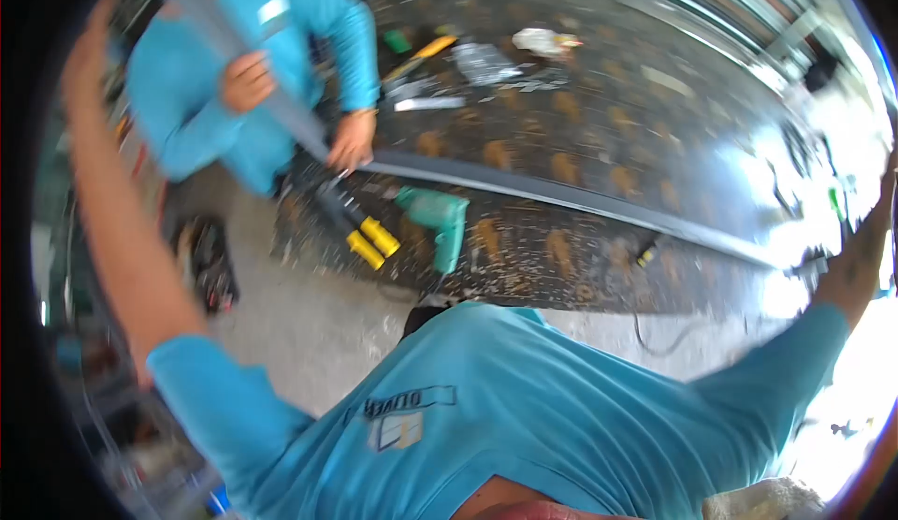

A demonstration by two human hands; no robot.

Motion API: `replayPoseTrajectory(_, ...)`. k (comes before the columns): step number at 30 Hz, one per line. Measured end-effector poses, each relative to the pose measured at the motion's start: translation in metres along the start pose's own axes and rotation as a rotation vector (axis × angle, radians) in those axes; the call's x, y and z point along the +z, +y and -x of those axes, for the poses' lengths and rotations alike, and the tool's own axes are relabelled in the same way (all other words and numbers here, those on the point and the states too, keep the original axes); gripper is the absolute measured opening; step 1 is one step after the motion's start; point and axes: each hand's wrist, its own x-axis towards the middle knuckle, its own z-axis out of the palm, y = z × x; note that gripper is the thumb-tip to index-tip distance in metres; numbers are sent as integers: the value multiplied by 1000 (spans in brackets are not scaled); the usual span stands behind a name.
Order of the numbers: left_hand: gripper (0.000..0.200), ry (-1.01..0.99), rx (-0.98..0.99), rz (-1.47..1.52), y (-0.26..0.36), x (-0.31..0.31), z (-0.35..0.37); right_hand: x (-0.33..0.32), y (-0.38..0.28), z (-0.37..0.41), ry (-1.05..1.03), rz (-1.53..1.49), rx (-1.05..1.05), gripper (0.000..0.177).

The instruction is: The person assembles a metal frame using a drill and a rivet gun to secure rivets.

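Observation:
My left arm reaches up along the left edge. My left hand [91, 38] is a blur at the dark rim, and its fingers cannot be made out. My right arm stretches to the right edge, where the hand lies outside the picture. In front of me, a long grey metal profile [561, 199] lies across the dark worktable [599, 281]. A second grey profile [297, 120] slants up to the left from near its end, held by a co-worker's hand [247, 81]. That person's other hand [353, 141] is at the spot where the two profiles come close.
A green power drill [447, 221] and a tool with yellow handles [372, 243] lie near the table's front edge. Farther back are a clear plastic bag [485, 64], a white bundle [543, 43] and a yellow-handled tool [432, 50]. A black bag-like item [206, 263] sits on the floor.

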Motion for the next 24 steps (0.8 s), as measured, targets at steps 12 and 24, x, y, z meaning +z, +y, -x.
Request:
replayPoseTrajectory(12,90,-296,204,-76,94,84,-87,38,1,41,247,-129,189,50)
replayPoseTrajectory(24,93,-265,254,-329,59,84,-94,49,-213,588,-868,-61,1101,54)
